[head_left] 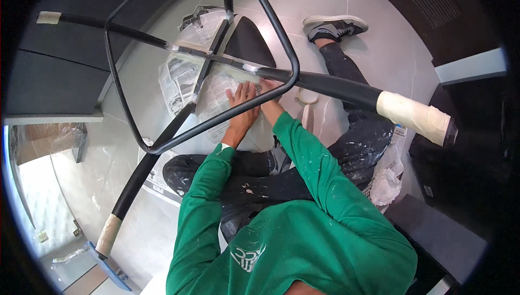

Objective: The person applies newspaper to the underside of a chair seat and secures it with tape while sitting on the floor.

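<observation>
An upturned black stool (210,57) stands before me, its crossed legs pointing up and outward. Newspaper (216,90) covers much of the seat underside, with pale tape strips along some edges. A dark part of the seat (250,43) shows bare on the far side. My left hand (242,108) lies on the newspaper with its fingers stretched out. Close beside it is my right hand (270,97), at the paper's edge under the near-right leg; the leg and the bent footrest bar (227,115) partly hide its fingers. Beige masking tape (409,112) wraps the leg end.
A masking tape roll (307,96) lies on the grey floor right of my hands, beside a pale long tool (307,117). Crumpled white paper (385,187) sits by my right knee. Dark cabinets (59,46) stand at left; wrapped cardboard (49,138) lies below them.
</observation>
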{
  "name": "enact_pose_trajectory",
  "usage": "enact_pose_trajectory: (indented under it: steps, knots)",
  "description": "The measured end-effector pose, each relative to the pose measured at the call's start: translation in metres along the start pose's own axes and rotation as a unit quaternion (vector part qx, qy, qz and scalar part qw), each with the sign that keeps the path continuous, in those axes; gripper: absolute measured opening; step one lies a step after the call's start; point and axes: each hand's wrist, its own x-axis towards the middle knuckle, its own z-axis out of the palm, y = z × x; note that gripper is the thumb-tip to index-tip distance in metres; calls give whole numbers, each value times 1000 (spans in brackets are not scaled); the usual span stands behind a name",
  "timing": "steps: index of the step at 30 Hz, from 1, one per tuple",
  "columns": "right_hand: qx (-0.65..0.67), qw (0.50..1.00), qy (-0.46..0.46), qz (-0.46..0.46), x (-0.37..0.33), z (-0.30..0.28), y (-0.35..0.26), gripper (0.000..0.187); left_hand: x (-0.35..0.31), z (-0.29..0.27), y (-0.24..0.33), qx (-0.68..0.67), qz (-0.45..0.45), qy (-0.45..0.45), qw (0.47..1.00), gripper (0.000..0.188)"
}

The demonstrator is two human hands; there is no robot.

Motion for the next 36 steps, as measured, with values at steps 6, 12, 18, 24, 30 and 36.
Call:
enact_pose_trajectory:
  steps: [6, 12, 18, 24, 30, 36]
  knots:
    - [123, 989, -33, 70, 25, -3, 9, 18, 8, 2, 4, -11, 13, 29, 999, 69]
    - [9, 980, -82, 179, -3, -1, -31, 12, 14, -12, -8, -56, -34, -68, 996, 71]
    - [-16, 978, -110, 178, -8, 3, -29, 10, 19, -12, -35, -23, -48, -106, 993, 85]
    - [-34, 984, -75, 158, 27, 2, -12, 11, 39, -19, -27, -20, -62, -111, 992, 87]
    - [23, 971, -149, 185, 12, -3, -17, 10, 30, -16, -42, 64, -103, -90, 988, 91]
    - [-6, 970, -128, 205, 7, -2, -35, 10, 32, -11, -65, 21, -136, -9, 990, 107]
